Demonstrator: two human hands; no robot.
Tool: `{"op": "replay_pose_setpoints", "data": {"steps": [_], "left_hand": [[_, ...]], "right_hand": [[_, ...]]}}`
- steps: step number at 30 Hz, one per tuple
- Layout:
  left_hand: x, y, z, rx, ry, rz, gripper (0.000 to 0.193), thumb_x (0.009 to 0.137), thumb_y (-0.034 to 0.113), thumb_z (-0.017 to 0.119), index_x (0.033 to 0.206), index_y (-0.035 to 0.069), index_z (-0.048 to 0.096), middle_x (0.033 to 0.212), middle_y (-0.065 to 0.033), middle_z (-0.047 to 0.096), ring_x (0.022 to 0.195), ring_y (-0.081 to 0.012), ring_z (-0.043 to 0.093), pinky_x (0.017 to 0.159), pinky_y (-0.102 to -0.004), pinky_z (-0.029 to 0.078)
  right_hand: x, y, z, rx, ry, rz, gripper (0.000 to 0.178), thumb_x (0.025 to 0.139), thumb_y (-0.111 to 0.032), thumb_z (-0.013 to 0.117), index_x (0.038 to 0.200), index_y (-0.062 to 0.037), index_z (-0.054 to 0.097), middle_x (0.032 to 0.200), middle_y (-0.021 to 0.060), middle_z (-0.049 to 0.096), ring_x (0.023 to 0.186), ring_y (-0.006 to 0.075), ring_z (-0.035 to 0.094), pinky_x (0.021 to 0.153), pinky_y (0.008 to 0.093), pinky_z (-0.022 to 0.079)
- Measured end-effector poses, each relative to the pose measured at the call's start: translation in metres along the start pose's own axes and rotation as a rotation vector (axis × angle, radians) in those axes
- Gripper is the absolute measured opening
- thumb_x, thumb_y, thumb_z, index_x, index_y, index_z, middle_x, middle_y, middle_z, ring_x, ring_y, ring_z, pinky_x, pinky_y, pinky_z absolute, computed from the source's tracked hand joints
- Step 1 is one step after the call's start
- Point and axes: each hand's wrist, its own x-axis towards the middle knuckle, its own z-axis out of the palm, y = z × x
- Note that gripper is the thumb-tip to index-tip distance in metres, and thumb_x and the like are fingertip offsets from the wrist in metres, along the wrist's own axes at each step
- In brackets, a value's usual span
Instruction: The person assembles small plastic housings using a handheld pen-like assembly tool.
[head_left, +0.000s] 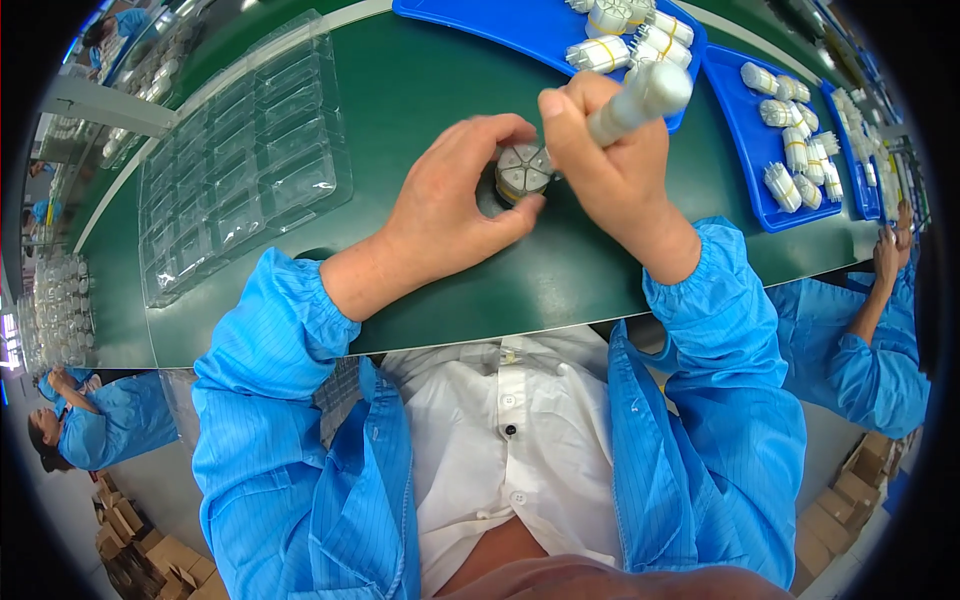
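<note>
On the green table a small round part (523,170) stands with its grey top divided into wedge-shaped segments. Around its left and near sides curls my left hand (442,192), thumb and fingers gripping it. My right hand (622,170) is wrapped round a hand tool with a pale rounded handle (645,98), its butt pointing up and to the right. The tool's working end meets the right side of the round part, but fingers and blur hide its exact kind.
A clear plastic compartment tray (245,160) lies on the left. At the far side a blue tray (480,22) holds white bundles tied with yellow bands; another blue tray (745,130) with similar bundles (797,148) lies right. Co-workers in blue sit on both sides; cardboard boxes (835,515) stand on the floor.
</note>
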Motion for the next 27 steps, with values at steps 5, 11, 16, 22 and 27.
{"op": "replay_pose_setpoints", "data": {"steps": [5, 11, 16, 22, 27], "left_hand": [[0.002, 0.003, -0.005, 0.139, -0.089, -0.113, 0.055, 0.070, 0.017, 0.084, 0.115, 0.005, 0.056, 0.097, -0.0101, 0.060, 0.087, -0.0260, 0.063, 0.078, -0.0349, 0.054], [0.001, 0.003, 0.001, -0.017, 0.018, -0.083, 0.051, 0.072, 0.010, 0.079, 0.117, 0.005, 0.056, 0.107, -0.0113, 0.063, 0.094, -0.0263, 0.065, 0.083, -0.0340, 0.055], [0.002, 0.000, 0.001, -0.095, -0.002, -0.102, 0.050, 0.072, 0.007, 0.076, 0.118, 0.004, 0.055, 0.110, -0.0125, 0.064, 0.101, -0.0267, 0.065, 0.088, -0.0346, 0.054], [0.004, 0.003, -0.004, 0.030, -0.059, -0.126, 0.050, 0.073, 0.009, 0.078, 0.117, 0.004, 0.055, 0.109, -0.0125, 0.064, 0.100, -0.0260, 0.066, 0.088, -0.0346, 0.055], [0.001, 0.003, -0.001, 0.002, -0.056, -0.207, 0.048, 0.074, 0.011, 0.080, 0.115, 0.003, 0.057, 0.108, -0.0120, 0.064, 0.097, -0.0240, 0.066, 0.084, -0.0327, 0.056]], "right_hand": [[0.002, 0.005, -0.006, 0.045, 0.024, -0.064, 0.031, 0.098, -0.015, 0.056, 0.069, -0.0055, 0.051, 0.060, 0.0004, 0.053, 0.054, 0.0060, 0.043, 0.048, 0.0256, 0.034], [0.006, 0.001, -0.012, 0.219, 0.055, 0.068, 0.031, 0.097, -0.017, 0.059, 0.069, -0.0066, 0.051, 0.059, -0.0023, 0.052, 0.053, 0.0044, 0.049, 0.048, 0.0231, 0.037], [0.011, 0.000, -0.007, 0.184, 0.024, 0.117, 0.033, 0.096, -0.017, 0.059, 0.066, -0.0066, 0.049, 0.058, -0.0018, 0.051, 0.053, 0.0056, 0.050, 0.048, 0.0250, 0.037], [0.003, 0.010, -0.002, -0.037, -0.016, -0.050, 0.033, 0.098, -0.017, 0.056, 0.068, -0.0070, 0.049, 0.060, -0.0018, 0.050, 0.055, 0.0052, 0.040, 0.049, 0.0242, 0.031], [0.011, 0.003, -0.018, 0.360, 0.103, 0.184, 0.032, 0.096, -0.019, 0.060, 0.067, -0.0062, 0.052, 0.058, 0.0000, 0.052, 0.054, 0.0062, 0.048, 0.048, 0.0265, 0.036]]}}
